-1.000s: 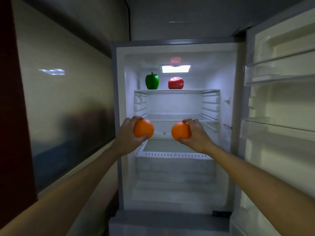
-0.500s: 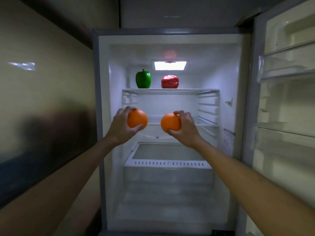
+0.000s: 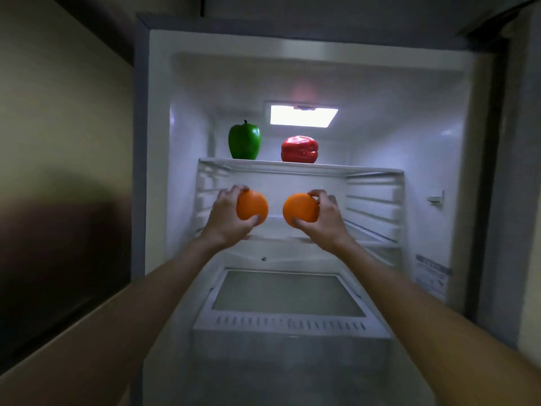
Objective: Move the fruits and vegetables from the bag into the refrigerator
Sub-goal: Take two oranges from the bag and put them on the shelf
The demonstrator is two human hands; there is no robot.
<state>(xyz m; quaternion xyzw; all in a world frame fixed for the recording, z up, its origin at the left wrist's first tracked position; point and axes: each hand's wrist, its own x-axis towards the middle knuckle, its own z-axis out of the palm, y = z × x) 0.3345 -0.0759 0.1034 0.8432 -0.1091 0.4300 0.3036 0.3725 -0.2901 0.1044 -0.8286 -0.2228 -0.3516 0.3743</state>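
Two orange fruits (image 3: 252,209), a green pepper (image 3: 244,143), a red pepper (image 3: 299,149), white refrigerator (image 3: 409,136) walls.

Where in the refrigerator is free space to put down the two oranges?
The middle shelf under both hands looks bare across its width. The top shelf has room right of the red pepper; its left is taken by the green pepper. The crisper cover is bare too.

The two oranges (image 3: 252,208) (image 3: 300,211) in my hands look matt and finely dimpled. At upper centre, the green pepper (image 3: 244,142) and red pepper (image 3: 299,149) are glossy and smooth, like plastic. The fridge lining (image 3: 409,136) is smooth white plastic with a sheen; the upper shelf (image 3: 301,167) looks like clear glass.
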